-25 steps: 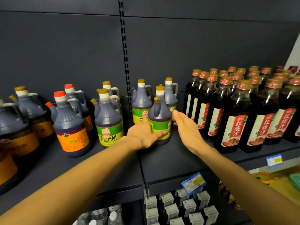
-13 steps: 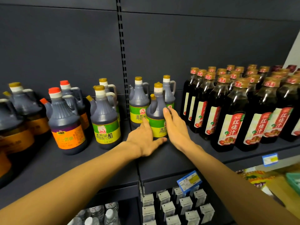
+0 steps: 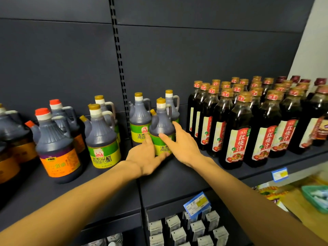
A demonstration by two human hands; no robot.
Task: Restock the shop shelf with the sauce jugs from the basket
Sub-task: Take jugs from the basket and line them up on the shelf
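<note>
Dark shelf [image 3: 177, 176], upper tier, backed by dark panels. Holds standing containers in groups.

Right block: tall glass bottles [image 3: 236, 130], many rows deep, dark liquid nearly to the necks, orange caps, red and white labels.

Far left: large jugs with orange labels [image 3: 58, 148], red caps, dark fill. Just beside them, jugs with green and yellow labels [image 3: 102, 137], gold caps, handles to the right, also dark inside.

Centre: three smaller green-label jugs clustered. Front sauce jug [image 3: 162, 125] upright on the shelf, spout to the left, dark contents to the shoulder; one jug behind left [image 3: 139, 121], one behind right [image 3: 171, 105], partly hidden.

Left hand [image 3: 147, 157] at the front jug's base, fingers fairly straight against the label, thumb along the foot. Right hand [image 3: 182, 144] on the jug's right side, fingers spread and extended over the label. Neither wraps it.

Below: small white cartons [image 3: 191, 228] in rows on a lower shelf; blue price tags [image 3: 197, 205] on the shelf edges. Green basket [image 3: 314, 197] at lower right edge; contents unclear.
</note>
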